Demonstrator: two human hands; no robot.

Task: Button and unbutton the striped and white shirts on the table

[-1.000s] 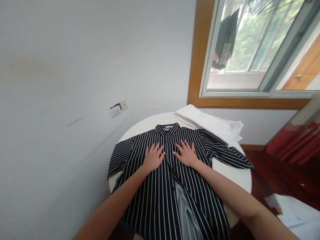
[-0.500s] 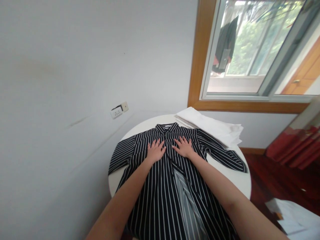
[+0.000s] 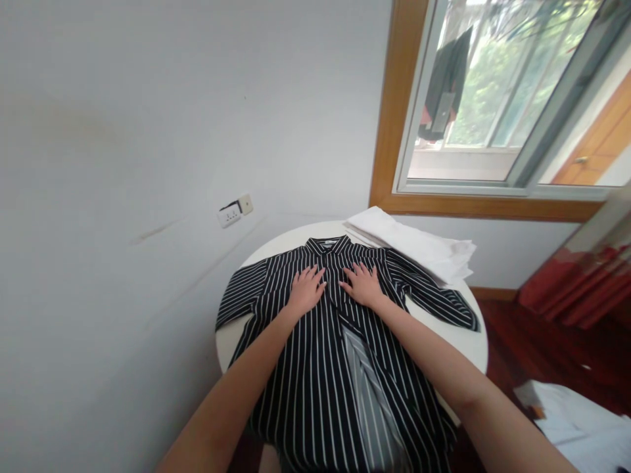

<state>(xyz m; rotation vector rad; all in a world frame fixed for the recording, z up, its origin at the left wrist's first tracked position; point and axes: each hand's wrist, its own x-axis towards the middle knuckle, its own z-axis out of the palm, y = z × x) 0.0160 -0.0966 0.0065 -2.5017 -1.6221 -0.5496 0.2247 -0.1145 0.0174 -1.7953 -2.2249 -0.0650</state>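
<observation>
A black shirt with white stripes lies front side up on a round white table, its collar toward the wall and its sleeves spread to both sides. My left hand rests flat on the chest left of the button line, fingers apart. On the other side of that line my right hand lies flat too, fingers spread. Below the hands the shirt front parts, and the paler inside of the cloth shows. The shirt's lower end hangs over the near table edge.
A folded white cloth or paper stack lies at the table's back right, touching the right sleeve. Behind stand a wall with a socket and a wood-framed window. White material sits low on the right, near a red curtain.
Both hands stay flat on the shirt's chest, with barely any shift. The view has moved slightly, so the table sits a little higher in the picture.
</observation>
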